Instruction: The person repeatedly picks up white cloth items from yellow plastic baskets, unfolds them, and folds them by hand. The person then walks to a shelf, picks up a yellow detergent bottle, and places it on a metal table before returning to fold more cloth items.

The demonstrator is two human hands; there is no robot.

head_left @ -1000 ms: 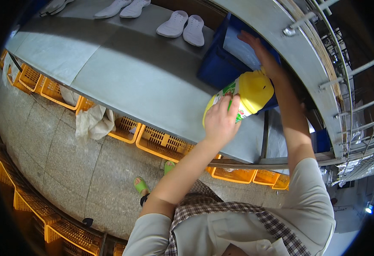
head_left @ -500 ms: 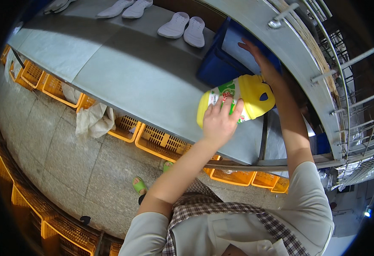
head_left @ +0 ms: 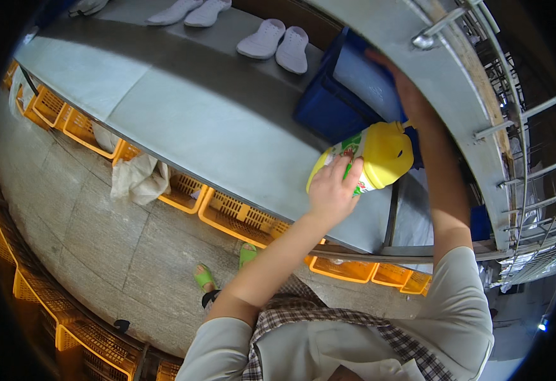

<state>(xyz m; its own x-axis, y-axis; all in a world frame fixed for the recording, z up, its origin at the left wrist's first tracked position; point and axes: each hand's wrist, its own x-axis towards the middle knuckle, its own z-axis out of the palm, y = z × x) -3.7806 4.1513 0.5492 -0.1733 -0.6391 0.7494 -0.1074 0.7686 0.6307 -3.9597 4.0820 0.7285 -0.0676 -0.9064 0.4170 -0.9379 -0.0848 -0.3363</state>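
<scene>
A yellow plastic jug (head_left: 389,152) with a green and white label lies tilted at the right end of the grey metal counter. My left hand (head_left: 334,190) grips it round the label, fingers spread over its side. The jug's neck end points up and right, close to my right forearm. Just beyond stands a blue bin (head_left: 325,105) with a pale inner surface. Beside the bin's right side, in shadow, my right hand (head_left: 400,79) reaches with fingers stretched out; the fingertips are dim and I see nothing held in them.
White shoes (head_left: 262,39) stand in pairs along the counter's (head_left: 208,127) back. A metal frame with projecting rods (head_left: 500,130) rises close on the right. Orange crates (head_left: 227,213) sit under the counter, with a pale cloth (head_left: 139,179) hanging there. More crates (head_left: 94,346) line the lower left.
My left hand and the jug have shifted slightly right, and the jug has rolled and tilted more. My right hand has moved deeper into shadow by the blue bin.
</scene>
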